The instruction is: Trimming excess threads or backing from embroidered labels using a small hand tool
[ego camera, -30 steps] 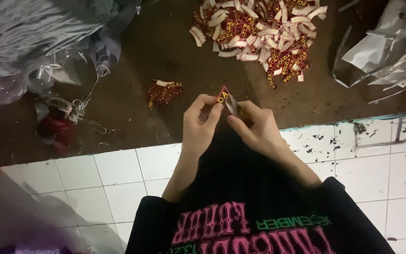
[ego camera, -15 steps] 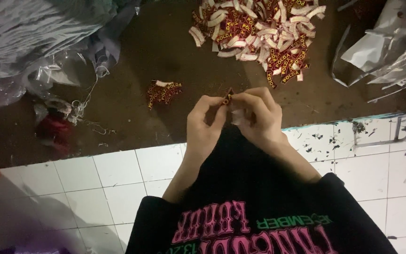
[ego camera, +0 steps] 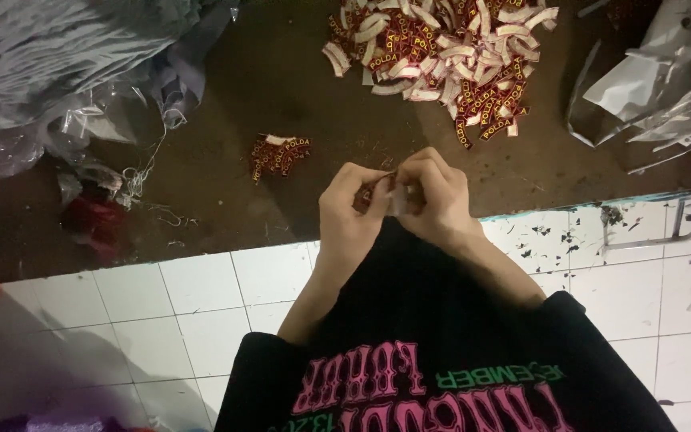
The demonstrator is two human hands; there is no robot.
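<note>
Both hands, the left hand (ego camera: pixel 351 210) and right hand (ego camera: pixel 433 196), pinch a small label (ego camera: pixel 383 190) together above the brown desk (ego camera: pixel 281 96); a label heap (ego camera: pixel 449 56) lies far right.

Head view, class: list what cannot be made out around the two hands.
- Small red woven label: mostly hidden by left hand and right hand.
- Big pile of red-and-white woven labels: cut off by the top edge.
- Crinkled clear plastic sheet: cut off at right.

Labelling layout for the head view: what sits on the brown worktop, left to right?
Grey plastic sheeting → small pile of red woven labels → left hand → right hand → large heap of red and white labels → crumpled silver wrapping.
</note>
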